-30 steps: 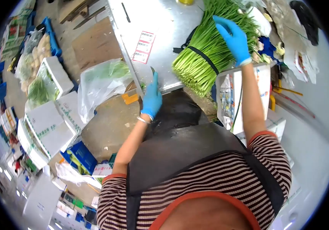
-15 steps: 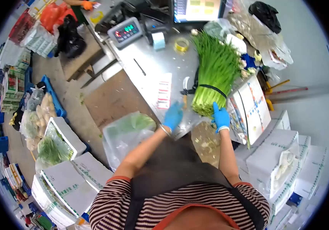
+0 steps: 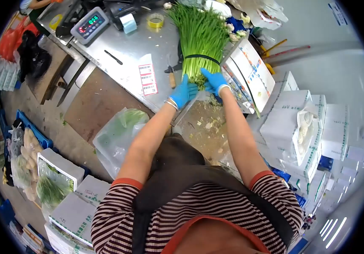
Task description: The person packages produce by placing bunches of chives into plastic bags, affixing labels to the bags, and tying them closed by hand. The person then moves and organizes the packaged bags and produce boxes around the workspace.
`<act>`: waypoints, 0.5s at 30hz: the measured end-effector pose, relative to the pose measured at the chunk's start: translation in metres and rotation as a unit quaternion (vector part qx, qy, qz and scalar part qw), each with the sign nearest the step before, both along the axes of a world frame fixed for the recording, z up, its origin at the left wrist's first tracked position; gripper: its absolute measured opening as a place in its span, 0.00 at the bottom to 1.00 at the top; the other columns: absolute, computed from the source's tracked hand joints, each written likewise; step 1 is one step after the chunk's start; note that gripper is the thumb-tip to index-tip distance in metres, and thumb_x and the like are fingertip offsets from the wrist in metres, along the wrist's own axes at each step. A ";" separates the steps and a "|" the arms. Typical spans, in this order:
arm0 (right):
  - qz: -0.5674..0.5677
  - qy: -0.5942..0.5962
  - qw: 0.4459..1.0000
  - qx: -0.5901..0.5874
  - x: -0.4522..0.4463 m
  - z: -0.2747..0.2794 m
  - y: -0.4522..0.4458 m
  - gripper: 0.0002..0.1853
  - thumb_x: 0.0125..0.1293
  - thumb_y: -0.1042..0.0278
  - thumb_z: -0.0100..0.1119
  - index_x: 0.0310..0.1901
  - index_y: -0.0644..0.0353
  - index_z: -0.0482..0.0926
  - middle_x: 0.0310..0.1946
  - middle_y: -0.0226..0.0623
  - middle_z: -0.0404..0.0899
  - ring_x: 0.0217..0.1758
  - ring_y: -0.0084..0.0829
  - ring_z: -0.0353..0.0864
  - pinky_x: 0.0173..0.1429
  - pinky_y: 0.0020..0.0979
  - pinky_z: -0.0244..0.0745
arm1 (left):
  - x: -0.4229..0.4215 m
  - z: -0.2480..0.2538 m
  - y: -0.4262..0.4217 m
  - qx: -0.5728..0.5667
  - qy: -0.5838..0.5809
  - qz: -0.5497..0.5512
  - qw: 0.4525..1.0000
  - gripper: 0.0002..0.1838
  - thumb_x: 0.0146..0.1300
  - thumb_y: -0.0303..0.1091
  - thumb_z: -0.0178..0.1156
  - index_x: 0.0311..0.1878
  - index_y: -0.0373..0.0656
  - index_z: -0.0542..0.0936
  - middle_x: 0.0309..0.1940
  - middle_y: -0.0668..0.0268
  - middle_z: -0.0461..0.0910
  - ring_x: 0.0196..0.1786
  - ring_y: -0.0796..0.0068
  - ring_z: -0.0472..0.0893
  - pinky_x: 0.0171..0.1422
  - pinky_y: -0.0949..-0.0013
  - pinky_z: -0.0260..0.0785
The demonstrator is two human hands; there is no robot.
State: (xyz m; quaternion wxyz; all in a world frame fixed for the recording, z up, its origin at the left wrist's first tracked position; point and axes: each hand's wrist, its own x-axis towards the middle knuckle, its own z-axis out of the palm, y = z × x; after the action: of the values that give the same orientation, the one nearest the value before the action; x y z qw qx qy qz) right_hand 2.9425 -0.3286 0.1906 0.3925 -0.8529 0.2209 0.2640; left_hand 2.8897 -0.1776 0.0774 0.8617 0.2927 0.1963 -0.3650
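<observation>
A big bundle of green chives [image 3: 202, 36], tied with a black band [image 3: 202, 56], lies on the metal table, its cut ends toward me. My left hand [image 3: 183, 92], in a blue glove, cups the left side of the cut ends, thumb pointing up. From the right, my right hand [image 3: 215, 83], also gloved in blue, grips the same end with its thumb on the stalks; its other fingers are partly hidden. Just left of the bundle lies a knife [image 3: 172, 77] with a wooden handle. A sheet of printed labels [image 3: 148, 79] is further left.
On the table [image 3: 120, 74] are a scale display [image 3: 90, 26], yellow tape [image 3: 155, 20] and a black pen [image 3: 113, 57]. A white box [image 3: 250, 72] stands right of the chives. Scraps fill a container [image 3: 205, 125] below the edge. A plastic bag of greens [image 3: 120, 131] is lower left.
My left hand has moved to the cut ends of the chives, beside my right hand. My right hand has shifted around the stalk ends. The camera view has turned, moving the scene left and up.
</observation>
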 end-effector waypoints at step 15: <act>0.113 -0.179 0.975 -0.060 -0.056 -0.054 -0.022 0.24 0.63 0.55 0.58 0.40 0.74 0.70 0.32 0.58 0.79 0.27 0.44 0.81 0.28 0.41 0.76 | 0.008 0.004 -0.013 -0.090 0.054 0.121 0.987 0.57 0.52 0.84 0.40 0.72 0.43 0.59 0.67 0.54 0.66 0.68 0.52 0.68 0.73 0.52 0.59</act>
State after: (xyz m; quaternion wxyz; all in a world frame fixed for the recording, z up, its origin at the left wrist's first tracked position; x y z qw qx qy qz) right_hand 2.8861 -0.3504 0.1365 0.3414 -0.9278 0.0646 0.1359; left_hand 2.8982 -0.1909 0.0817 0.9107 0.1677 0.2424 -0.2894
